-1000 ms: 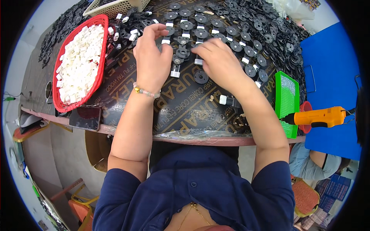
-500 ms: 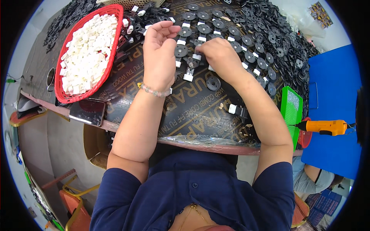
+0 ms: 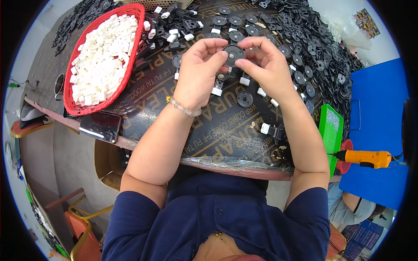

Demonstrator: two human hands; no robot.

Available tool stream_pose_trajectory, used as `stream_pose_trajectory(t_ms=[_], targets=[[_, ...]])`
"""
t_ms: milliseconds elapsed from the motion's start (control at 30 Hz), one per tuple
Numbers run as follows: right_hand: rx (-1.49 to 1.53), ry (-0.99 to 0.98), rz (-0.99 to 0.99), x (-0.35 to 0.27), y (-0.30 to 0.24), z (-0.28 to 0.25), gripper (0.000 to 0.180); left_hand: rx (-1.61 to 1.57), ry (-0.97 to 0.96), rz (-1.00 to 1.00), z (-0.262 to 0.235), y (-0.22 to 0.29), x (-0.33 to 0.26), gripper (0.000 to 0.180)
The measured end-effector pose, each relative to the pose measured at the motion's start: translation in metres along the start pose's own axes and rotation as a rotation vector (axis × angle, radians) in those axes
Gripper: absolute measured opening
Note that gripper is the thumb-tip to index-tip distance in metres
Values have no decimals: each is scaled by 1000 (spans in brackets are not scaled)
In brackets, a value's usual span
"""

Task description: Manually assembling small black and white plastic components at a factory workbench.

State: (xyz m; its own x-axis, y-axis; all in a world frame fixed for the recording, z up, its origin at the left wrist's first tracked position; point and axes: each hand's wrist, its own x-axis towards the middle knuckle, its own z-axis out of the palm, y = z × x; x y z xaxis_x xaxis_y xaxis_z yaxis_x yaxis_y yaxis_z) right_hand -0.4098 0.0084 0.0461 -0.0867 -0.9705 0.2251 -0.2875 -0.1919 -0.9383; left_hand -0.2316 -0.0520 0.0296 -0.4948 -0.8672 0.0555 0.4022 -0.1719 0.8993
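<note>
My left hand (image 3: 198,71) and my right hand (image 3: 265,65) are raised together over the dark table (image 3: 183,126), and both pinch one round black plastic disc (image 3: 234,53) between their fingertips. Below the hands lie assembled black discs with white clips (image 3: 217,89) and a lone black disc (image 3: 244,99). A beaded bracelet (image 3: 185,108) is on my left wrist. Several rows of similar black discs (image 3: 235,19) lie just beyond the hands.
A red oval basket (image 3: 69,102) full of small white plastic clips stands at the left. A big heap of black parts (image 3: 322,48) covers the right back. A phone (image 3: 100,127) lies at the near edge. A green tray (image 3: 331,130) and an orange power screwdriver (image 3: 363,158) are at the right.
Both hands have lifted off the table parts and come together, now holding a single black disc up between them. The view has shifted so the red basket sits higher.
</note>
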Motion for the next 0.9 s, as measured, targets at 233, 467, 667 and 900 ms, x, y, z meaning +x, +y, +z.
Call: stream_pose_trajectory(t_ms=[233, 467, 667, 900], targets=[[-460, 55, -285, -3, -22, 7, 45, -99, 46, 47, 2, -5, 1, 25], [-603, 101, -433, 11, -11, 9, 41, -159, 20, -73, 1, -7, -1, 32], [-848, 9, -178, 32, 15, -12, 44, -162, 285, 161, -2, -3, 4, 37], [-969, -92, -183, 35, 29, 0, 44, -179, 318, 172, -2, 2, 0, 37]])
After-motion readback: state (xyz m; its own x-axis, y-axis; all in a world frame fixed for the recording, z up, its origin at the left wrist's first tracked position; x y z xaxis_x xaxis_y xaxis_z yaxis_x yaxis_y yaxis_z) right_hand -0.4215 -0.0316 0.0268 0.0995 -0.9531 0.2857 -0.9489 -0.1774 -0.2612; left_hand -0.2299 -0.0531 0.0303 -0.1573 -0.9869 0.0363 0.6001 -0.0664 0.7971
